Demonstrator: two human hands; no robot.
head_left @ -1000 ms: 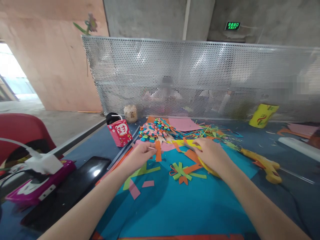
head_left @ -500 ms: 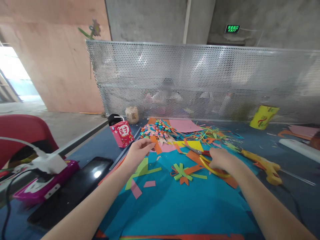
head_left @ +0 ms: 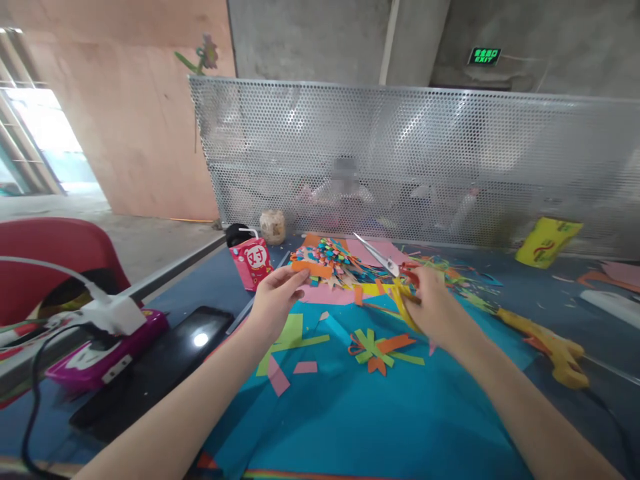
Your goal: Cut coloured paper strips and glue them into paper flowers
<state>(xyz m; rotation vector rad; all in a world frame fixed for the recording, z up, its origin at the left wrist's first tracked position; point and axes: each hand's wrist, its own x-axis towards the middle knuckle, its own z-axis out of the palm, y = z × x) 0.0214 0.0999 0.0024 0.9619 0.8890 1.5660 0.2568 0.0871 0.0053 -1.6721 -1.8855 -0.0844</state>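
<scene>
Pinched in my left hand (head_left: 278, 300) is an orange paper strip (head_left: 312, 269), lifted in front of a heap of small coloured paper pieces (head_left: 330, 257). My right hand (head_left: 434, 300) grips scissors (head_left: 385, 257) with red and yellow handles; their blades point up and to the left and look nearly closed. Below both hands lies a large blue paper sheet (head_left: 370, 413). On it sits a green and orange paper flower shape (head_left: 375, 348). Green strips (head_left: 293, 333) and pink pieces (head_left: 279, 377) lie to its left.
At left are a black phone (head_left: 165, 367), a purple power strip (head_left: 107, 353) and a red drink carton (head_left: 251, 261) with a straw. A yellow glue gun (head_left: 545, 340) lies right. A perforated metal screen (head_left: 400, 153) stands behind, with a yellow packet (head_left: 549, 241) before it.
My left hand has raised the orange strip and turned it sideways. My right hand has picked the scissors up from the sheet, blades now angled upward. The view has shifted slightly.
</scene>
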